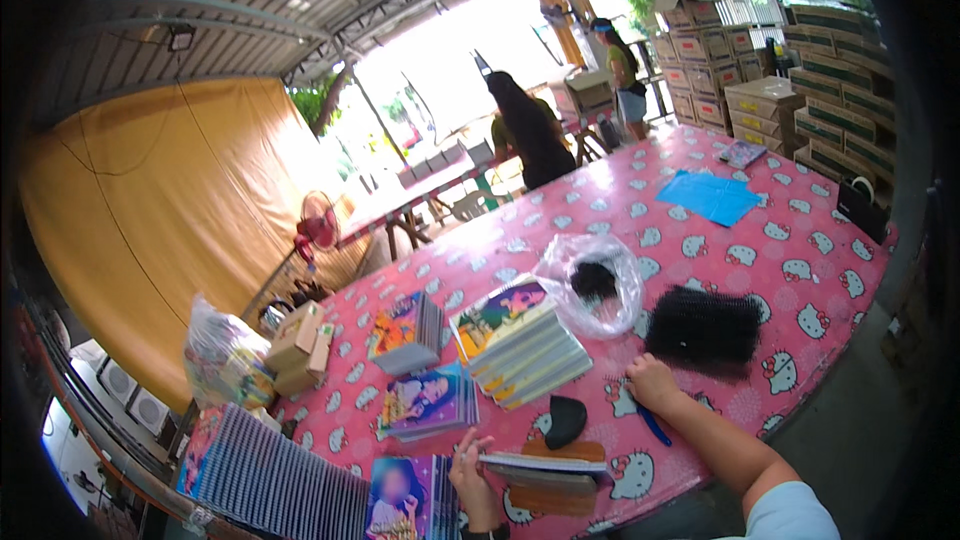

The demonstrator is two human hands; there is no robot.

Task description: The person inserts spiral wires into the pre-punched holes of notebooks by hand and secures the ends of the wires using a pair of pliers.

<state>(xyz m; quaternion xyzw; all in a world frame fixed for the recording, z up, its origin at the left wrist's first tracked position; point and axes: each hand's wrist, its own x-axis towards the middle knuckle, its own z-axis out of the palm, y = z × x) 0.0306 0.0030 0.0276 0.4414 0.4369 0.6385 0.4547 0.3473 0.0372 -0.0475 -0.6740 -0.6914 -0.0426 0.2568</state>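
Note:
My left hand (474, 475) is closed on the left end of a thin booklet (545, 462), held edge-up above a brown wooden board (565, 498). A black rounded block (566, 422) stands just behind the board. My right hand (652, 381) reaches out with curled fingers to the near-left edge of a pile of black binding coils (704, 328). From under its palm sticks out a blue-handled tool (655, 427), whose working end is hidden. Near my left hand lie stacks of colourful booklets (428, 400), with a tall stack (520, 340) farther back.
A clear plastic bag (612, 320) with black contents lies behind the coils. A long row of coil-bound notebooks (280, 470) fills the left side. Farther off are a blue sheet (710, 197), a cardboard box (297, 345), stacked cartons (705, 55) and two people (530, 135).

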